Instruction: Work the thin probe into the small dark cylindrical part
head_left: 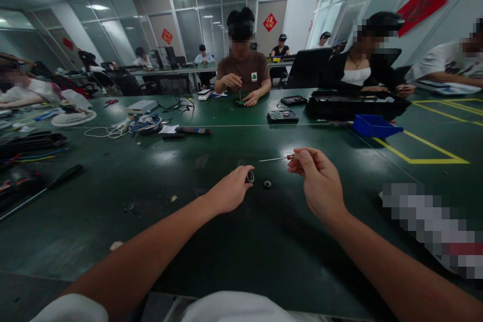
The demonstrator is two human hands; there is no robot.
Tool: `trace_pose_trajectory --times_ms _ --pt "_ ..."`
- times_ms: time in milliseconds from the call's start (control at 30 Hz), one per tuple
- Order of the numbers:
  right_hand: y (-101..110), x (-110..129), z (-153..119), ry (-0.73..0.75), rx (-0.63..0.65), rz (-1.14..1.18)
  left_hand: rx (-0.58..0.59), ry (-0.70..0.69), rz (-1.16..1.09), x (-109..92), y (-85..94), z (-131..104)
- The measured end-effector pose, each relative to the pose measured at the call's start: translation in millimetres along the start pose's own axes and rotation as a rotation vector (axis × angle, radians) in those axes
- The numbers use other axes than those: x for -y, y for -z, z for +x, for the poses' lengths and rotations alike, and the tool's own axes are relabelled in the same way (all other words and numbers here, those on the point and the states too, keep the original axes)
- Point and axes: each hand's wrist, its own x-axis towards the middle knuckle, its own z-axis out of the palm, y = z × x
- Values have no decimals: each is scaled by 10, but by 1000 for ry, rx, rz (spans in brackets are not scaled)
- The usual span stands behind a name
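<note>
My left hand (234, 190) is closed around a small round cylindrical part (250, 176) with a pale ring at its end, which faces right. In my right hand (320, 178) is a screwdriver (277, 159), gripped by its reddish clear handle. Its thin metal shaft points left, above and apart from the part in my left hand. Between the hands, a small dark round piece (267, 184) lies on the green table (241, 251). My fingers hide much of the cylindrical part and of the handle.
Across the table a person (243, 73) works on a small circuit board. Hard drives (283, 116), a blue bin (376, 126) and a long black housing (356, 105) stand at the back right. Cables (145, 123) and a long screwdriver (41, 191) lie left.
</note>
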Motion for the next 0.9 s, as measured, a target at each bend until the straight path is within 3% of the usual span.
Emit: trace_pose_trajectory --times_ms 333,500,700,900 --pt "-1 12 5 39 -16 -24 158 -92 332 -177 -173 428" --pt "11 6 10 38 -19 -6 188 -164 470 -273 -229 498" --pt "17 24 5 41 -13 -9 138 -68 281 -159 -127 441" --pt "11 -22 16 27 3 12 -119 114 -217 64 195 318"
